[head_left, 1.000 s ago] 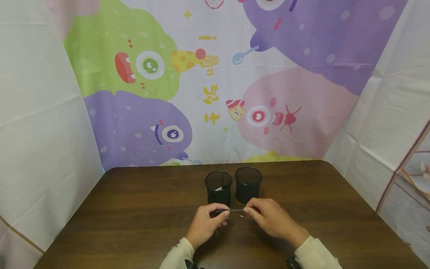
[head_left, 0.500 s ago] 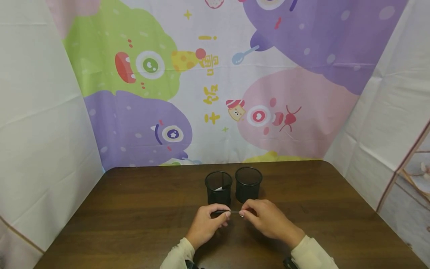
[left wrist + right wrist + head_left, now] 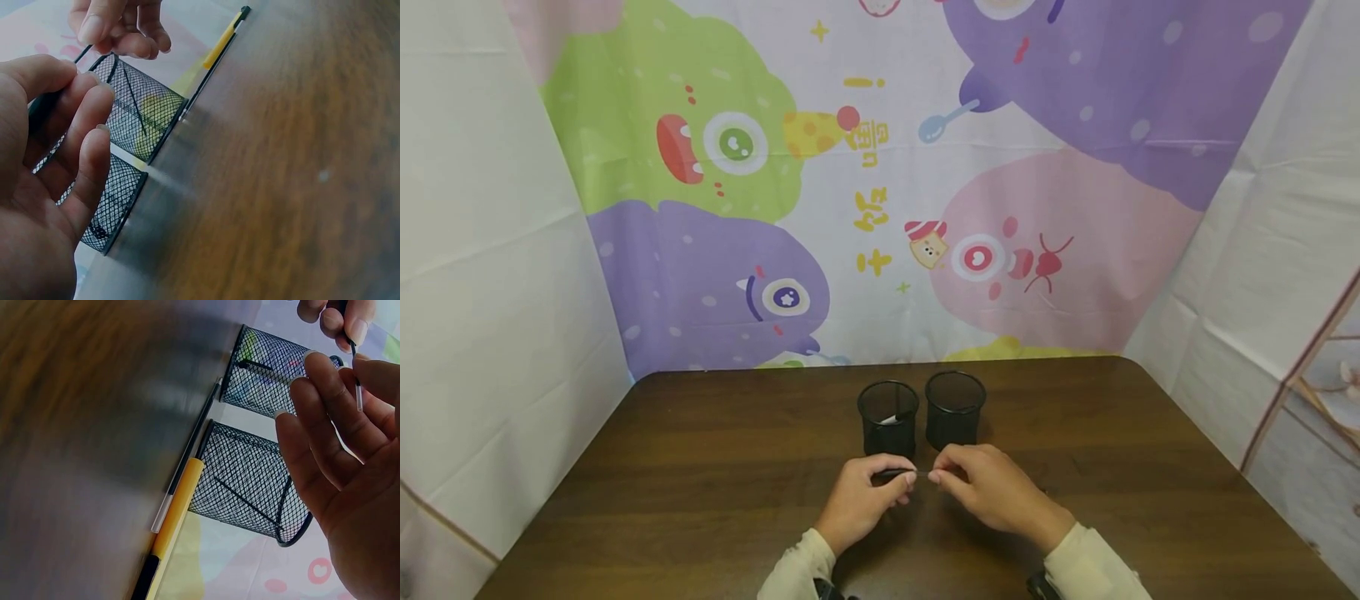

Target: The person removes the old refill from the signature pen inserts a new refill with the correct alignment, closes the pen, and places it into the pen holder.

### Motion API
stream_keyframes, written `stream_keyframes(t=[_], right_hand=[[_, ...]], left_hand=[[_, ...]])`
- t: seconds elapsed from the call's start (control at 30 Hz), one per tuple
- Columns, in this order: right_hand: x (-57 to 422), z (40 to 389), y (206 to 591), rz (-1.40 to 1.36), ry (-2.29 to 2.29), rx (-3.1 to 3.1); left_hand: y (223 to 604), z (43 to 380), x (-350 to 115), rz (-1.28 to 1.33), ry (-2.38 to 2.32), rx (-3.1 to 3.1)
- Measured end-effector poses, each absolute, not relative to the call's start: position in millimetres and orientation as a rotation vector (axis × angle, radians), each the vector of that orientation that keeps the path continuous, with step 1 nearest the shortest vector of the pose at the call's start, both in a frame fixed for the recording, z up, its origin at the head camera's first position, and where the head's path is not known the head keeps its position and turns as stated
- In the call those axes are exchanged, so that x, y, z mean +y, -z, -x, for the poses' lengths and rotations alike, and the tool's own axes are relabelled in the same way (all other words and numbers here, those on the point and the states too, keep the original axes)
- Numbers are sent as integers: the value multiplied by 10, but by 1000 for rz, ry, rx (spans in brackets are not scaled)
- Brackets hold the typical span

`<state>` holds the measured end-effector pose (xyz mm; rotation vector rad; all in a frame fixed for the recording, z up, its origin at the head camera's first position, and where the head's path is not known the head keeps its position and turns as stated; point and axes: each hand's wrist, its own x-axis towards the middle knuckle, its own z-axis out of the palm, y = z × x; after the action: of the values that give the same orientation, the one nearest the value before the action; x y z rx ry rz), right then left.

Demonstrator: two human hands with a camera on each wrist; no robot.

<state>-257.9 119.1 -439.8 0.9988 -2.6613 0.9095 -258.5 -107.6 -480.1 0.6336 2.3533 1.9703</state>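
Note:
My left hand [image 3: 861, 500] holds a black pen barrel [image 3: 45, 114] between thumb and fingers, level above the table in front of two mesh pen cups. From the barrel's end sticks out a thin dark pen refill [image 3: 359, 394] with a clear end section. My right hand [image 3: 996, 492] pinches this refill between thumb and forefinger, its fingertips close to the left thumb. Only a short length of refill shows between the hands in the head view. Beyond the right hand, a yellow pen [image 3: 178, 503] and another dark refill with a clear end [image 3: 192, 450] lie on the table.
The left black mesh cup [image 3: 888, 440] contains a white-and-black item. Beside it, the right mesh cup [image 3: 953, 429] has a thin dark stick inside. The brown wooden table [image 3: 715, 500] reaches back to a cartoon-printed cloth [image 3: 880, 317].
The right hand has moved left toward the left hand, and the stretch of refill between them has shortened. The left hand has stayed nearly still; the cups have not moved.

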Motion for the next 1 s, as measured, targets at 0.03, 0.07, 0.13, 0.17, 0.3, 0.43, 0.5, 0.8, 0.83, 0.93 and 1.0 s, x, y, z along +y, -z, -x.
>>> stream_keyframes(t=[0.03, 0.07, 0.13, 0.17, 0.3, 0.43, 0.5, 0.8, 0.83, 0.93, 1.0], right_hand=[[1188, 2578, 4398, -998, -907, -2666], [1185, 2577, 4398, -998, -906, -2668], [1179, 2575, 4400, -998, -904, -2675], [1175, 2575, 4400, -1002, -908, -2674], [1159, 2573, 4406, -1009, -919, -2681], [1155, 2572, 4415, -1012, -918, -2679], [1156, 2573, 4417, -1015, -922, -2673], [1153, 2566, 4411, -1020, -922, -2675], [1152, 2565, 4409, -1022, -925, -2675], [1151, 2567, 4409, -1024, -926, -2674], [1151, 2570, 4410, -1025, -927, -2672]], left_hand=[[4811, 2590, -1078, -642, -1971, 2354], [4817, 2594, -1080, -652, -1972, 2355], [4825, 2598, -1081, -667, -1968, 2360], [4827, 2599, -1082, -674, -1965, 2362], [4838, 2601, -1082, -681, -1942, 2371], [4843, 2599, -1081, -683, -1937, 2371], [4841, 2599, -1079, -686, -1943, 2366], [4824, 2580, -1076, -710, -1951, 2361], [4823, 2578, -1075, -714, -1955, 2358], [4818, 2575, -1070, -707, -1960, 2354], [4806, 2568, -1064, -696, -1950, 2365]])
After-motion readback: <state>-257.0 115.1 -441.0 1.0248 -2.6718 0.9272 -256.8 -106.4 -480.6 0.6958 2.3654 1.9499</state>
